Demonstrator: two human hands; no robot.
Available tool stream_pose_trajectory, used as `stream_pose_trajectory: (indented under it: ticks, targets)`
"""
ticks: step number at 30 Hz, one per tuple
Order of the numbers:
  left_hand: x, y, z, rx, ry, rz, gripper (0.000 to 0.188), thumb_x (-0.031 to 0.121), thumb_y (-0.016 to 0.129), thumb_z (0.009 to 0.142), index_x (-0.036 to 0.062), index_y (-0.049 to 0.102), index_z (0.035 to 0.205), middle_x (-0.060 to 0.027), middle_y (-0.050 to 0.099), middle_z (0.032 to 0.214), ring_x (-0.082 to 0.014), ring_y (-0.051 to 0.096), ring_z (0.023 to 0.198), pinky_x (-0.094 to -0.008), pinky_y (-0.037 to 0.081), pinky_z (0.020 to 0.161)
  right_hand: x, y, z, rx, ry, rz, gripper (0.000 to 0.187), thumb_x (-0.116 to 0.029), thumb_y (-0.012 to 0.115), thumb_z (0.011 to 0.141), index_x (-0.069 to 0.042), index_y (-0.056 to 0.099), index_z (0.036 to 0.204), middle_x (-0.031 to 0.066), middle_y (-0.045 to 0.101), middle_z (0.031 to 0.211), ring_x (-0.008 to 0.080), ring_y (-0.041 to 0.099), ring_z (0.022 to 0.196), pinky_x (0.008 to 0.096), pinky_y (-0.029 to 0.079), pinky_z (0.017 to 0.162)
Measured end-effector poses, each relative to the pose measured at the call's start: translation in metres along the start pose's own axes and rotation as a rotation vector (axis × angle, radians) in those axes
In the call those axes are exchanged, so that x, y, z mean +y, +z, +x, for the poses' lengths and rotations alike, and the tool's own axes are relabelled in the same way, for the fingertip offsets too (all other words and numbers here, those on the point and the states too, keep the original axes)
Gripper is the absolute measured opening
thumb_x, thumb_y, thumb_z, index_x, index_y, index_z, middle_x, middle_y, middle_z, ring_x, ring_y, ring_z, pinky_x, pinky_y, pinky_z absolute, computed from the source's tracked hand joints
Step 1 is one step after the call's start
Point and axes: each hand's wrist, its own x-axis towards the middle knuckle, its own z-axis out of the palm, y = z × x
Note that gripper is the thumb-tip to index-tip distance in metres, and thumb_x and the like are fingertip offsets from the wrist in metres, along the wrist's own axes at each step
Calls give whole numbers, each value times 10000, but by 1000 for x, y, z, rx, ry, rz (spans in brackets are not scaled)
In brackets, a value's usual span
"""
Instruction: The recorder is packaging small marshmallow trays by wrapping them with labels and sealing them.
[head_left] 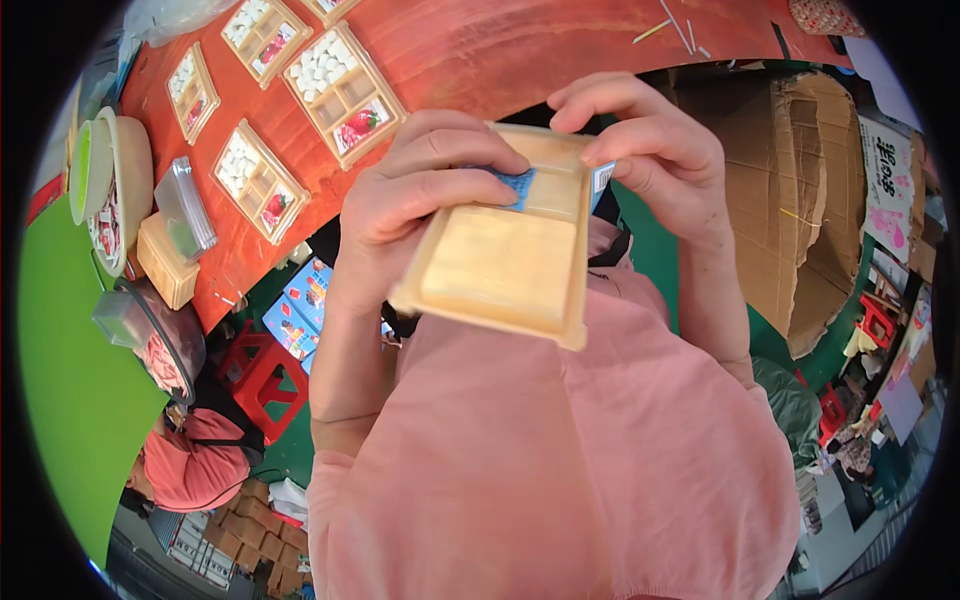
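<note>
Head view: the left hand [430,180] grips a beige compartmented tray [500,265] tilted before the person's chest, fingers across a blue patch [517,188]. Curled, the right hand [655,140] has fingertips at the barcode label [601,182] on its right edge; I cannot tell whether they pinch it. Filled trays [345,95] rest on the red tabletop [450,55].

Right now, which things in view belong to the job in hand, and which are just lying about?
Likely in the job:
beige tray, held in your left hand
blue-and-white label at your right hand's fingertips
part-filled trays on the red table

Probably just lying about:
brown cardboard to your right
red stool to your left
</note>
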Motion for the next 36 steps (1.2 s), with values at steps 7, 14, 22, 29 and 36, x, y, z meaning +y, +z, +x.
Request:
stream_pose_trajectory:
  ticks: [7,14,22,29,36]
  targets:
    - [18,10,12,-29,73,194,340,75,829,642,60,707,960,-110,681,1080,-322,636,996,-397,523,845,-10,-6,8,-145,29,-201,142,-43,753,823,-64,762,963,57,612,1008,186,578,938,297,463,787]
    - [9,20,-4,67,98,220,353,117,827,664,39,720,991,-169,689,1078,-346,665,1005,-413,540,847,-13,-5,11,-233,36,-313,129,-42,755,825,-72,747,950,33,599,967,189,560,931,304,455,807]
    - [4,25,-5,80,87,116,360,96,825,653,33,721,992,-161,686,1083,-327,663,966,-394,542,821,16,-1,-9,-164,117,284,62,-88,672,920,-50,704,957,64,583,989,220,522,965,363,428,870]
    - [-6,25,-11,55,51,28,371,91,835,679,52,720,1030,-146,680,1113,-309,655,1000,-374,536,839,6,-4,-3,-275,196,185,92,-110,634,949,-41,682,985,74,597,1012,254,511,1031,444,387,975]
    - [-12,22,-12,30,3,-9,343,79,836,680,74,737,1009,-122,680,1119,-281,647,1009,-353,537,826,-15,-14,6,-340,342,-28,140,-43,615,901,-14,686,1018,88,614,1073,255,524,1101,433,380,1021]
